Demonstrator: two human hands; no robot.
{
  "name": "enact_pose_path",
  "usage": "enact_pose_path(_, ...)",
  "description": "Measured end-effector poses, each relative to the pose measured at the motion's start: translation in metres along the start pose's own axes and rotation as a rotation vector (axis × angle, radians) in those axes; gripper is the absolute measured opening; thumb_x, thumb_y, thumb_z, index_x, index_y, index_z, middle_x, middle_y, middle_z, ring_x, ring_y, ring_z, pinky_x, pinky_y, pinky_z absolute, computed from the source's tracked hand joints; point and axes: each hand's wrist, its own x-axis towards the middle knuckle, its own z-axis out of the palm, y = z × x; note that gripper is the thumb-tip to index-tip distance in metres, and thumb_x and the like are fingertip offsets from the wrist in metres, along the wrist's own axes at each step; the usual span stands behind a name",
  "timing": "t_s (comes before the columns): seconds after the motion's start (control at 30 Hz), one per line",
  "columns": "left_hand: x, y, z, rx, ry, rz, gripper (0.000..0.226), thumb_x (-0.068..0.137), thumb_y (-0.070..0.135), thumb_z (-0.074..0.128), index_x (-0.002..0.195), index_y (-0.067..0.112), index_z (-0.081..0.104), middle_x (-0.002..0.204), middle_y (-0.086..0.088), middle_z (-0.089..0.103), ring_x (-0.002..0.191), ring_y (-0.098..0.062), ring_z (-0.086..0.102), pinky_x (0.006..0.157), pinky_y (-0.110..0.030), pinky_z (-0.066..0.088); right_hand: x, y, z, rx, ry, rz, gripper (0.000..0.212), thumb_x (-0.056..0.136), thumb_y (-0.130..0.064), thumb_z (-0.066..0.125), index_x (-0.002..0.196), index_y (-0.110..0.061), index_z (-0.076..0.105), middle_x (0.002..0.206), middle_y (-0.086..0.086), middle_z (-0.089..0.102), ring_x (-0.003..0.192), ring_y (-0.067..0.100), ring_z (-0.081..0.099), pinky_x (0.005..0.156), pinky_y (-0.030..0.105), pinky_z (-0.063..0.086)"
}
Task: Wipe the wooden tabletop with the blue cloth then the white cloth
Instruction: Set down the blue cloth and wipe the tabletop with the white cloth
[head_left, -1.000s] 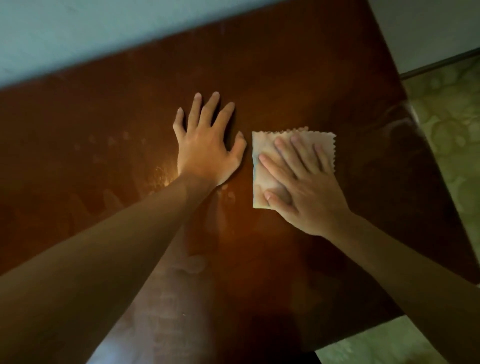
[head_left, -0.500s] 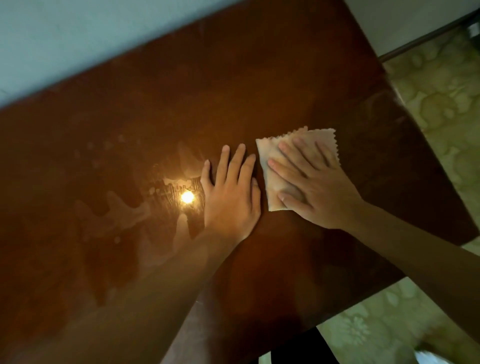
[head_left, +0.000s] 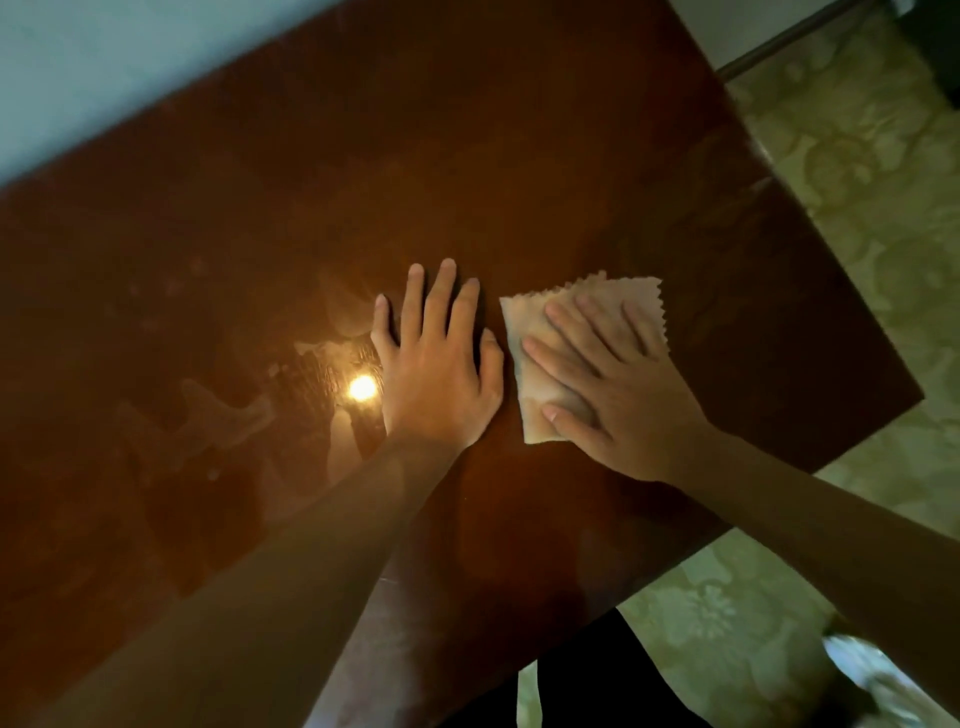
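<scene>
The dark glossy wooden tabletop (head_left: 545, 171) fills most of the view. A folded white cloth (head_left: 527, 340) with zigzag edges lies flat on it, right of centre. My right hand (head_left: 618, 389) presses down on the cloth with fingers spread, covering its right half. My left hand (head_left: 441, 364) lies flat on the bare wood just left of the cloth, fingers together, holding nothing. No blue cloth is in view.
A bright light reflection (head_left: 362, 387) and pale wipe smears (head_left: 208, 415) mark the wood left of my left hand. A pale wall (head_left: 130, 62) runs behind the table. Patterned floor (head_left: 872, 171) lies past the table's right and near edges.
My left hand has slid back toward me and closed its fingers, ending beside the cloth. My right hand stays pressed on the cloth. The view has shifted, and a light reflection now shows.
</scene>
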Motion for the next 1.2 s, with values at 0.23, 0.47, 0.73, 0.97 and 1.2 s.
enact_pose_path(0.23,0.0,-0.001,0.002,-0.007,0.04,0.009,0.05,0.101,0.038,0.042,0.145,0.015,0.049,0.158,-0.008,0.04,0.152,-0.03,0.024,0.121,-0.056,0.01,0.01,-0.004,0.001,0.003,0.032,0.072,0.063,0.104,-0.054,0.03,0.16,-0.027,0.03,0.17,0.007,0.021,0.158,0.032,0.016,0.124,0.061,0.016)
enact_pose_path(0.47,-0.001,-0.001,-0.001,-0.012,0.024,0.015,0.052,0.101,0.039,0.041,0.147,0.014,0.047,0.16,-0.009,0.038,0.152,-0.032,0.022,0.121,-0.058,0.01,-0.061,-0.044,0.01,0.023,0.033,0.123,0.065,0.1,-0.056,0.038,0.159,-0.029,0.031,0.169,0.008,0.024,0.156,0.034,0.02,0.121,0.063,0.023)
enact_pose_path(0.73,-0.002,0.0,-0.001,0.001,0.019,0.013,0.054,0.102,0.041,0.04,0.148,0.014,0.046,0.161,-0.008,0.036,0.153,-0.03,0.021,0.122,-0.055,0.008,-0.039,-0.033,0.017,-0.007,0.098,0.215,0.067,0.099,-0.056,0.041,0.16,-0.03,0.03,0.169,0.007,0.024,0.157,0.034,0.018,0.124,0.06,0.014)
enact_pose_path(0.97,-0.003,0.001,-0.004,0.03,-0.006,0.01,0.056,0.103,0.042,0.034,0.151,0.015,0.042,0.163,-0.007,0.031,0.154,-0.029,0.017,0.123,-0.055,0.008,-0.083,-0.039,0.016,0.028,0.024,0.082,0.066,0.099,-0.057,0.041,0.159,-0.03,0.031,0.169,0.008,0.023,0.157,0.034,0.016,0.124,0.061,0.015)
enact_pose_path(1.2,-0.002,0.0,0.0,0.026,0.002,0.012,0.054,0.103,0.042,0.036,0.149,0.015,0.043,0.163,-0.008,0.032,0.153,-0.031,0.019,0.122,-0.057,0.01,-0.085,-0.031,0.017,0.034,0.088,0.39,0.068,0.1,-0.057,0.037,0.16,-0.028,0.024,0.169,0.01,0.021,0.157,0.036,0.015,0.125,0.061,0.009)
